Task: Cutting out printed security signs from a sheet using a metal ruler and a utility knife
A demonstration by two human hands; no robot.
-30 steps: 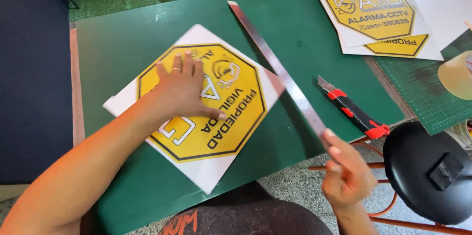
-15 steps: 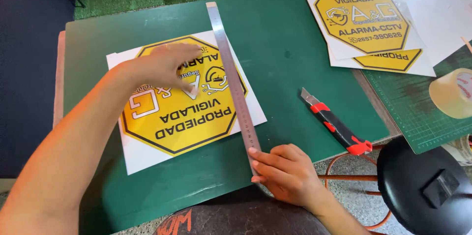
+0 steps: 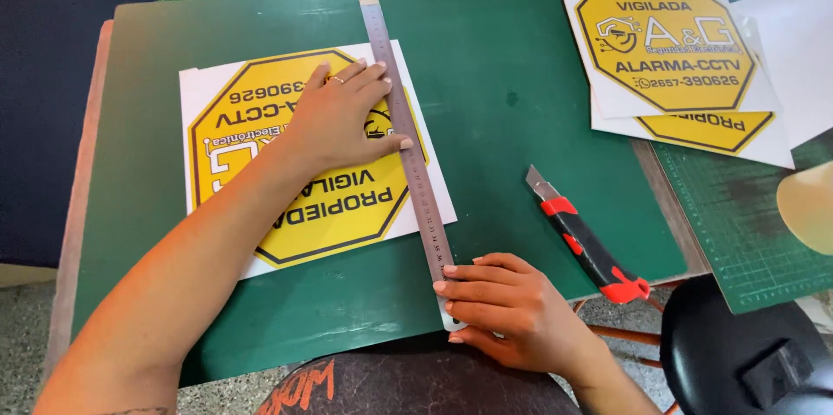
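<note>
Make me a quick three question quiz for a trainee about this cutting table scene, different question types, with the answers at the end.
1. True or false: the right hand is holding the red and black utility knife.
2. Multiple choice: the left hand presses flat on A) the roll of tape, B) the yellow octagonal sign on its white sheet, C) the black stool.
3. Fill in: the metal ruler lies along the sign's ____ side, as the camera sees it.

Key
1. False; the knife lies apart on the green cutting mat, and the right hand's fingers rest on the ruler's near end.
2. B
3. right
</note>
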